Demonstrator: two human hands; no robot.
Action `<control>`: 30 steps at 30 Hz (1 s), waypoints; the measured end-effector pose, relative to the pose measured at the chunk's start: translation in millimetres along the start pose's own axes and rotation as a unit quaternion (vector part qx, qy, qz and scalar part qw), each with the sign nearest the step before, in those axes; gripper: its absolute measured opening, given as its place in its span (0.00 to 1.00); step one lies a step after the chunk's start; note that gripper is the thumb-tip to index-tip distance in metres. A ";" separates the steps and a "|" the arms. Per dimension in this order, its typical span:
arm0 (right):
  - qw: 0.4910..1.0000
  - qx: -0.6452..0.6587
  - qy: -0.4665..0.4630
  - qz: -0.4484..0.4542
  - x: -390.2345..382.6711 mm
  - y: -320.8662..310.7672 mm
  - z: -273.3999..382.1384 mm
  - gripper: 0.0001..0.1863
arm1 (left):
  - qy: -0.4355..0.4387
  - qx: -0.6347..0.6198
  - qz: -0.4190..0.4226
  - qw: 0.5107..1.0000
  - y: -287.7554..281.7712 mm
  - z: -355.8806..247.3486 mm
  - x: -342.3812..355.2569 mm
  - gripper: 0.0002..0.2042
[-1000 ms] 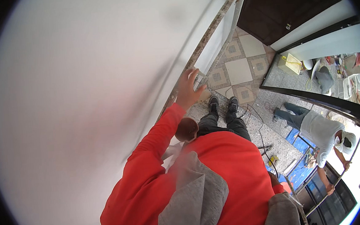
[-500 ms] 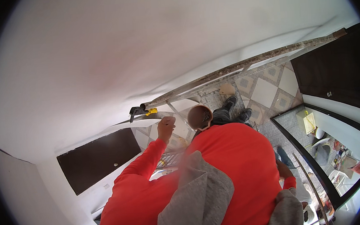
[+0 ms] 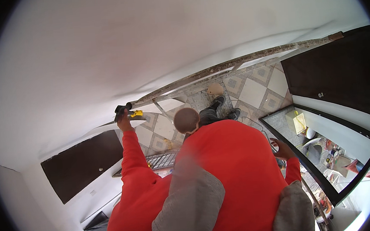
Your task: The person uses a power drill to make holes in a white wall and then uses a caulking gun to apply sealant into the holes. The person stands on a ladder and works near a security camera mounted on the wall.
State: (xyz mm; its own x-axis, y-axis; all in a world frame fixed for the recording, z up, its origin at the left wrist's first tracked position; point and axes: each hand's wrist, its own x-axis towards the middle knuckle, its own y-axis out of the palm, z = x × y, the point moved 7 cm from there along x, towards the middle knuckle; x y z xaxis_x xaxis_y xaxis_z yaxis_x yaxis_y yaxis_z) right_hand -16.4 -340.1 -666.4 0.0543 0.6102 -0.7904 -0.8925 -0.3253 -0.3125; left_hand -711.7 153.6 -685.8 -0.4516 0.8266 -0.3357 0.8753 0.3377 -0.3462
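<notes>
At the near-left end of a worn metal rail (image 3: pixel 224 67), my left hand (image 3: pixel 125 123) is closed around the black part of a black-and-yellow tool (image 3: pixel 122 110). The tool sits against the rail's end by the white wall; its exact kind is unclear. Its yellow part (image 3: pixel 137 113) sticks out to the right of my fingers. My right hand (image 3: pixel 285 149) is held out at my right side, next to a black-framed opening. Its fingers are slightly curled and apart, with nothing plain to see in them. A round brown container (image 3: pixel 186 120) is in front of my waist.
The white wall (image 3: pixel 166 39) fills the far side. Dark doors (image 3: pixel 82 165) (image 3: pixel 331 67) stand at left and right. Patterned tiles (image 3: pixel 252 92) lie far below, with a grating (image 3: pixel 162 160) to the left. Beyond the black frame (image 3: pixel 303 160) are a yellowish bin (image 3: pixel 296 122) and clutter.
My left hand has reached left and forward from bare air onto the black-and-yellow tool. My right hand has come outward and forward from my side. The whole view has shifted.
</notes>
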 end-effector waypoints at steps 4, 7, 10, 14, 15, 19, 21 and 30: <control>1.000 -0.012 -0.011 -0.016 5.7 -12.3 13.1 0.54 | 0.063 -0.065 -0.055 0.994 -14.9 -33.0 -17.8 0.22; 0.998 0.029 -0.036 -0.031 8.8 -29.9 46.4 0.53 | 0.122 -0.136 -0.041 0.982 -25.4 -90.3 -45.3 0.19; 0.995 0.043 -0.066 -0.058 17.0 -54.8 111.7 0.48 | 0.213 -0.100 -0.004 0.972 -23.1 -177.1 -82.7 0.15; 0.957 0.065 -0.272 -0.077 36.0 -77.5 268.2 0.41 | 0.352 -0.015 0.113 0.929 31.6 -285.5 -152.4 0.11; 0.938 0.078 -0.330 -0.071 38.2 -78.4 309.7 0.41 | 0.340 -0.045 0.164 0.925 54.1 -299.0 -171.5 0.12; 0.838 0.056 -0.535 -0.096 28.4 -64.6 435.6 0.42 | 0.291 -0.114 0.386 0.868 167.4 -321.0 -264.0 0.13; 0.872 0.100 -0.473 -0.082 37.8 -54.8 446.6 0.40 | 0.228 -0.160 0.468 0.839 218.8 -310.8 -306.9 0.13; 0.823 0.411 -0.353 -0.172 43.6 -74.7 325.7 0.24 | 0.233 0.298 0.538 0.753 245.7 -140.4 -289.1 0.16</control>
State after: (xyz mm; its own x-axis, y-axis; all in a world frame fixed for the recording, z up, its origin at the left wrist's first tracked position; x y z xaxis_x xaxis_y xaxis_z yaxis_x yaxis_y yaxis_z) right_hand -93.2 -53.9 -505.9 0.3527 0.9258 -0.1362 -0.8958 0.3761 0.2368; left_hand -341.8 60.8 -550.8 0.6950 0.5921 -0.4078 0.3948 -0.7883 -0.4719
